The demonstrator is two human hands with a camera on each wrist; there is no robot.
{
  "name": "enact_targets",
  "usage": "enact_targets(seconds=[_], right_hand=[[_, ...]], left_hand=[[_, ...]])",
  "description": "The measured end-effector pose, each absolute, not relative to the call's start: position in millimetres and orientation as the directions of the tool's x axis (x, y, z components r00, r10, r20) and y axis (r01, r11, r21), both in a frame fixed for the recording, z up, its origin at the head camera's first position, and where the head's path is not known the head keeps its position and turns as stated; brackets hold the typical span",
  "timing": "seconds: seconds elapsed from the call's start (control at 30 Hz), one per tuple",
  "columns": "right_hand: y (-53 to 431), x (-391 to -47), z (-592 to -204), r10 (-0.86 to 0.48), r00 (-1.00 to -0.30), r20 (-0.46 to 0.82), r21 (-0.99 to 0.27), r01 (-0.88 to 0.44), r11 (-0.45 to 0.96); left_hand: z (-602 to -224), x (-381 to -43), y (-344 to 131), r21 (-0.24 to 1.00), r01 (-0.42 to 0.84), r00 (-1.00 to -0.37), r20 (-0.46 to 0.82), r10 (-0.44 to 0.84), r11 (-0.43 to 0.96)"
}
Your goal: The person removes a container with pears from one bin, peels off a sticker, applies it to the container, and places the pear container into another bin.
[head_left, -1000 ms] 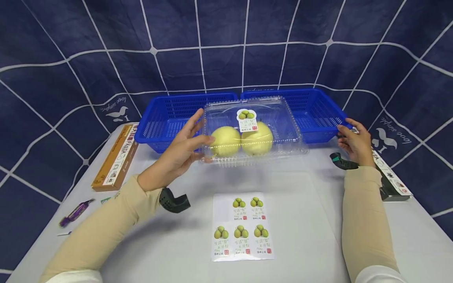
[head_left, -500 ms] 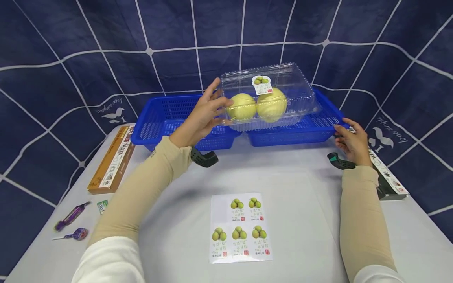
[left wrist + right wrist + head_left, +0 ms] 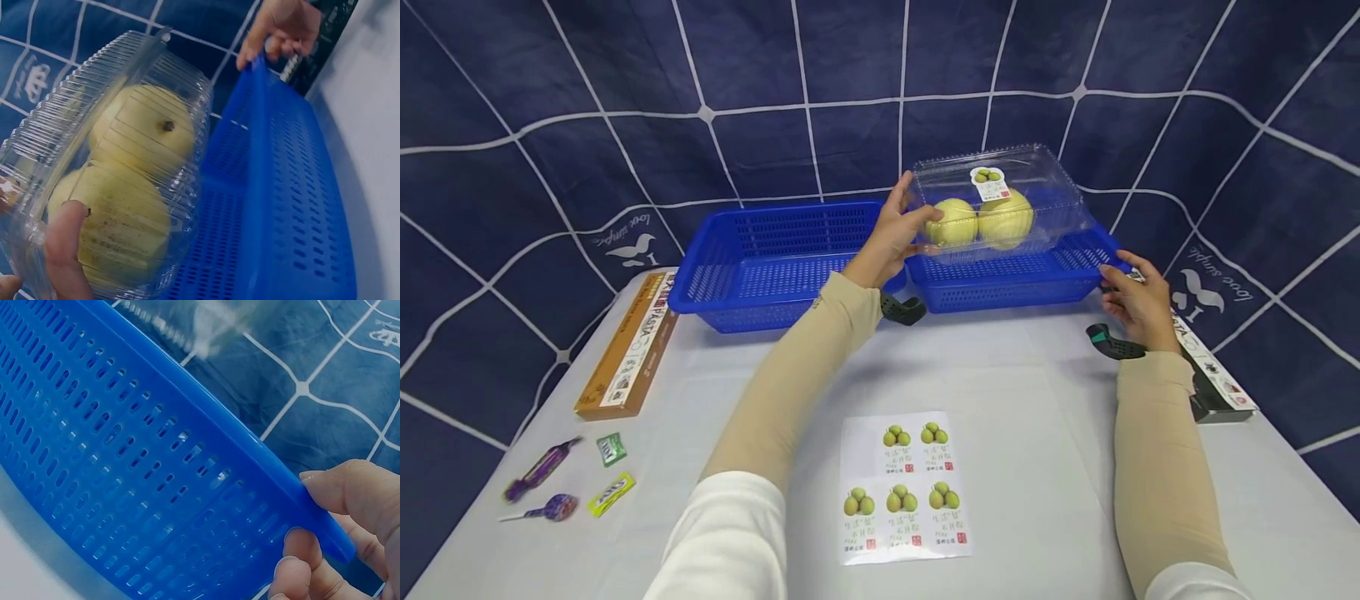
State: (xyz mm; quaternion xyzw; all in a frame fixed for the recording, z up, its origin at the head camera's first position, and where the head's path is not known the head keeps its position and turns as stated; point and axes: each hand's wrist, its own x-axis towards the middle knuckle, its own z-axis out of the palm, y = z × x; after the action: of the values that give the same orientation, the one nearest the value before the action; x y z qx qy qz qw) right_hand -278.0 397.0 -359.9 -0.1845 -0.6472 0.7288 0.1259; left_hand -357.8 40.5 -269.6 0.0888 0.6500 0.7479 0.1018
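Note:
A clear plastic clamshell box (image 3: pixel 1052 196) with two yellow-green pears (image 3: pixel 1006 220) inside is held over the right blue basket (image 3: pixel 1000 293). My left hand (image 3: pixel 895 229) grips the box by its left end, thumb on the front near a pear. On the lid shows a pear-printed sticker (image 3: pixel 990 184). In the left wrist view the pears (image 3: pixel 112 219) show through the ribbed plastic, beside the basket's rim (image 3: pixel 255 187). My right hand (image 3: pixel 1138 304) pinches the right basket's front right corner; the right wrist view shows the thumb over the rim and fingers below.
A second blue basket (image 3: pixel 752 315) stands to the left. A sticker sheet (image 3: pixel 906 492) lies on the white table. Brown (image 3: pixel 628 350) and black (image 3: pixel 1221 383) pasta boxes lie at the sides. Candies, including a lollipop (image 3: pixel 560 507), lie at front left. A dark curtain (image 3: pixel 865 75) hangs behind.
My left hand has carried the box of pears up, back and to the right, from in front of the baskets to over the right one. My right hand has stayed on the basket's corner.

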Motion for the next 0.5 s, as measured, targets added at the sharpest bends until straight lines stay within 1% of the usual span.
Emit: enact_targets(seconds=[0.13, 0.27, 0.37, 0.5], right_hand=[[396.9, -277.5, -359.7, 0.425, -0.899, -0.108, -0.99, 0.06, -0.126], [396.1, -277.2, -359.4, 0.424, -0.898, -0.115, -0.99, 0.069, -0.123], [395.7, -277.3, -359.1, 0.422, -0.898, -0.122, -0.99, 0.077, -0.122], [396.6, -277.6, -358.8, 0.42, -0.9, -0.118, -0.989, 0.07, -0.129]], left_hand=[[-281.8, -366.8, 58.6, 0.993, -0.076, -0.968, -0.052, 0.246, -0.09], [-292.0, -374.4, 73.6, 0.989, -0.12, -0.97, -0.1, 0.223, -0.081], [-297.0, -379.0, 82.6, 0.986, -0.144, -0.969, -0.122, 0.216, -0.09], [-299.3, -384.9, 90.4, 0.986, -0.158, -0.965, -0.144, 0.219, -0.048]])
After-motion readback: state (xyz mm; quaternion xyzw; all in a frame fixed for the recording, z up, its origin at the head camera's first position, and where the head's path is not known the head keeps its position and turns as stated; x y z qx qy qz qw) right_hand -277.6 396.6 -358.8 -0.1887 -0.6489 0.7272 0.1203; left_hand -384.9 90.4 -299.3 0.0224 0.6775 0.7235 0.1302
